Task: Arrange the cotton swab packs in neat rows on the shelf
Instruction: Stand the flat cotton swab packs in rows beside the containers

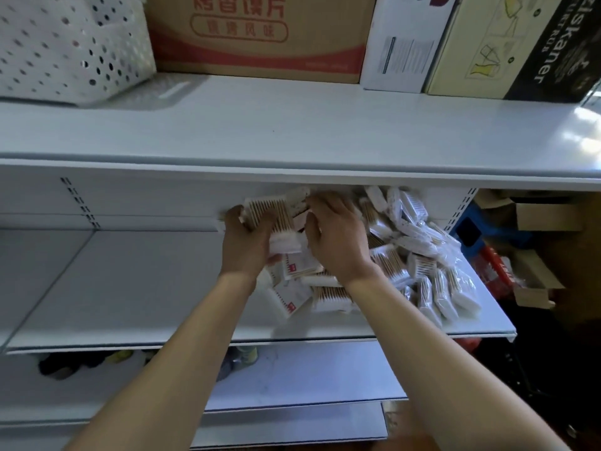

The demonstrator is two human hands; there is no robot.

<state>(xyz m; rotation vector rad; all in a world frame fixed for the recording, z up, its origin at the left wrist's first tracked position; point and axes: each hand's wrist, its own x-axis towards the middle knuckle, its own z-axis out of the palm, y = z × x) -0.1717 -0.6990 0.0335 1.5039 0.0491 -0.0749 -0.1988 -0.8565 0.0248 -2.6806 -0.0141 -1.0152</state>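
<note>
- White shelf board (130, 288): smooth painted metal by its look, faint sheen.
- Clear-wrapped cotton swab packs (422, 255): glossy plastic film over pale wooden sticks with matt white cotton tips.
- Brown carton with red print (260, 34): matt cardboard.
- White perforated basket (65, 43): smooth plastic.

white metal shelving (130, 288), cardboard boxes (260, 34) above

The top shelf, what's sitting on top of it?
On the top shelf: a white dotted basket, a red-printed carton, a white box and a dark-sided box. Their upper parts are out of frame.
</note>
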